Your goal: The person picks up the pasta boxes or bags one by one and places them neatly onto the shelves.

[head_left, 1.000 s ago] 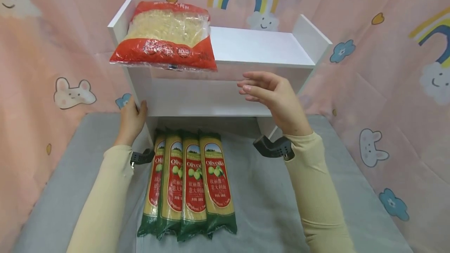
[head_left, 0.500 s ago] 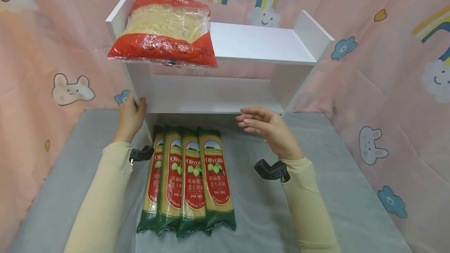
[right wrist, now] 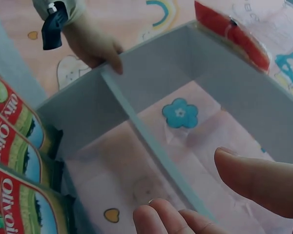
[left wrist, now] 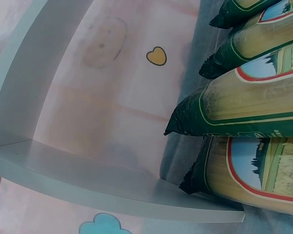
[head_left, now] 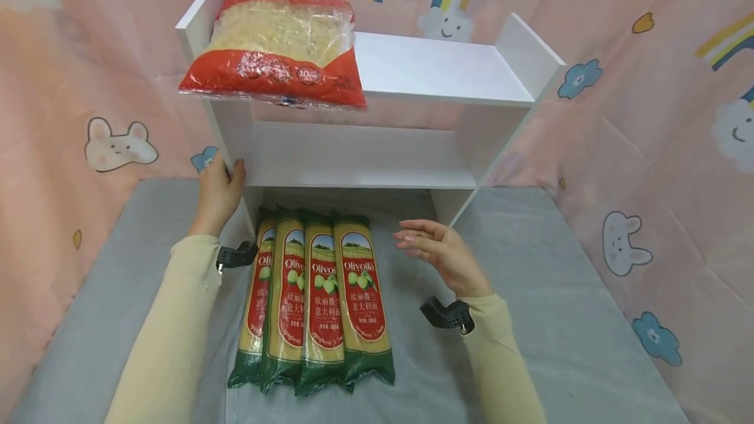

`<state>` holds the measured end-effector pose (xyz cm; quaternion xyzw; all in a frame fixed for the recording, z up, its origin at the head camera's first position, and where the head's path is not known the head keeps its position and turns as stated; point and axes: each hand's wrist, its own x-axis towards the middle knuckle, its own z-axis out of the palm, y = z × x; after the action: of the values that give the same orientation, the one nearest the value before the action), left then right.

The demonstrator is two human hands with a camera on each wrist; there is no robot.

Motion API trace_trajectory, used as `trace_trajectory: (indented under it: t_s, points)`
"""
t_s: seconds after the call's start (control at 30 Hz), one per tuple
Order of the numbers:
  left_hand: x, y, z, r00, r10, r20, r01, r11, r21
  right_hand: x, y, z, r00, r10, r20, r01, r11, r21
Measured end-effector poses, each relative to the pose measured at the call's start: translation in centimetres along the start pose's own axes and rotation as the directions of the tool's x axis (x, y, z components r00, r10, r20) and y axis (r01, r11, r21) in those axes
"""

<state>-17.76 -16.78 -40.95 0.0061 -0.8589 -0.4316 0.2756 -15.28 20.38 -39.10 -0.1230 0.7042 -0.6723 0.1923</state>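
My left hand (head_left: 218,198) grips the left side panel of a white shelf unit (head_left: 365,156), thumb at the front edge. The right wrist view shows this hand (right wrist: 95,46) on the panel where the middle board meets it. My right hand (head_left: 444,254) hangs in the air with relaxed fingers and holds nothing, right of several spaghetti packs (head_left: 364,293). These green-ended packs lie side by side, their far ends under the lower board. A red bag of pasta (head_left: 283,38) rests on the top board's left part, its front edge overhanging.
A grey cloth (head_left: 530,293) covers the table under the unit. Behind and at both sides hangs a pink patterned curtain (head_left: 636,116). The unit's right side panel (head_left: 530,57) rises above the top board. Dark cameras (head_left: 448,315) sit on both wrists.
My right hand has come down from in front of the middle compartment to beside the spaghetti packs. My left hand stays on the side panel. The head view has shifted slightly.
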Motion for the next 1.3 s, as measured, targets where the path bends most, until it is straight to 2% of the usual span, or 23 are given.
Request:
trace_trajectory:
  t_s: [0.33, 0.77, 1.07, 1.3]
  points:
    - [0.0, 0.1, 0.0, 1.0, -0.006, -0.007, 0.006, 1.0, 0.004, -0.8, 3.0, -0.5, 0.997, 0.076, -0.014, -0.076, 0.997, -0.003]
    - [-0.1, 0.3, -0.1, 1.0, -0.016, 0.003, 0.016, 1.0, 0.009, -2.0, 7.6, 0.8, 0.981, 0.195, 0.011, -0.195, 0.98, -0.024]
    - [-0.1, 0.3, -0.1, 1.0, -0.003, -0.01, 0.003, 1.0, 0.02, -2.3, 9.4, 1.5, 0.971, 0.24, 0.018, -0.24, 0.971, 0.014]
    - [-0.1, 0.3, -0.1, 1.0, -0.022, 0.002, 0.022, 1.0, 0.008, -2.4, 10.1, 1.7, 0.969, 0.245, 0.017, -0.245, 0.969, 0.017]
